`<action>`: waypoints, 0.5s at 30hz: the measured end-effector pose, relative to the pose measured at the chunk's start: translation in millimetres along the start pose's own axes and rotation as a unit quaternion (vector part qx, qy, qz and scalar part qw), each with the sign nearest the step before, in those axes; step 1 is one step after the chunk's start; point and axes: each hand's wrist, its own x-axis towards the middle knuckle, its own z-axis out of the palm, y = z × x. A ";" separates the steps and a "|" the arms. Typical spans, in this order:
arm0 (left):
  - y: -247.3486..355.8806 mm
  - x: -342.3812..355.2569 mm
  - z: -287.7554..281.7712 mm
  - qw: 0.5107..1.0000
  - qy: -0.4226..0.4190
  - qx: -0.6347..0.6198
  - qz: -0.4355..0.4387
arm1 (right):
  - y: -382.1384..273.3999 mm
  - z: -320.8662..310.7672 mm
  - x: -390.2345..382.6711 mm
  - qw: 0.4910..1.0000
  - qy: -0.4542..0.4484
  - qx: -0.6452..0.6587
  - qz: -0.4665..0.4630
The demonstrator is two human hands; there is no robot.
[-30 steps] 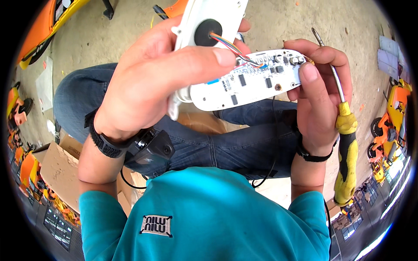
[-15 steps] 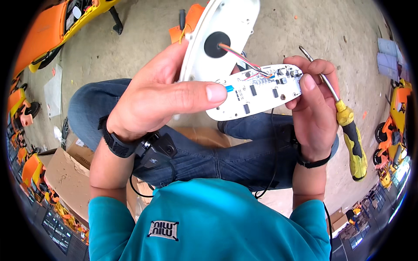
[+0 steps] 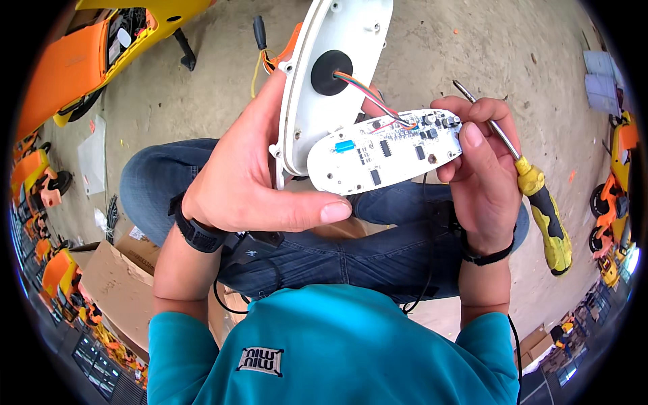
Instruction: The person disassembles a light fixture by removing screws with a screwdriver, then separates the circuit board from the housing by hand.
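Note:
My left hand (image 3: 246, 185) grips the long white plastic housing (image 3: 304, 118) by its left side, fingers behind it. Its thumb stretches out below the board's lower left end. In the housing sits a round black grommet (image 3: 327, 82), and a bundle of coloured wires (image 3: 368, 92) runs from it to a white circuit board (image 3: 398, 165). The board carries a blue component (image 3: 345, 146) and several black chips. My right hand (image 3: 486, 169) pinches the board's right end between thumb and fingers. A yellow-and-black screwdriver (image 3: 550, 226) is tucked in that same hand, its tip pointing up and left.
An orange-and-yellow vehicle body (image 3: 67, 74) stands on the concrete floor at upper left. Beyond the housing lies an orange part (image 3: 289, 48) with a dark handle-like piece. A cardboard box (image 3: 115, 283) is by my left arm; more orange vehicles line both sides.
My left thumb has come off the board and moved down, uncovering the blue component. The housing and board have shifted slightly left, the board a little lower. The right hand still holds board and screwdriver.

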 end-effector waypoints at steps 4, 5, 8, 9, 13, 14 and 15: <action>-13.0 0.2 -14.4 0.992 -0.081 0.051 0.084 | -0.2 1.2 -0.4 1.000 0.000 0.005 0.007; -12.5 -0.3 -13.1 0.993 -0.070 0.050 0.077 | -0.2 1.3 -0.5 1.000 0.001 0.006 0.009; -12.5 -1.0 -10.3 0.995 -0.052 0.046 0.071 | -0.1 1.2 -0.5 1.000 0.002 0.004 0.006; -14.3 0.4 -11.7 0.994 -0.056 0.044 0.077 | 0.0 1.1 -0.7 1.000 0.003 0.001 0.005; -13.4 1.0 -8.5 0.997 -0.032 0.025 0.064 | 0.4 1.7 -1.9 1.000 0.008 -0.013 -0.002; -13.6 2.2 -7.7 0.997 -0.040 0.019 0.068 | 0.2 2.1 -2.4 1.000 0.010 -0.017 -0.005; -13.9 3.6 -6.7 0.996 -0.048 0.013 0.073 | 0.1 1.7 -2.5 1.000 0.004 -0.020 -0.009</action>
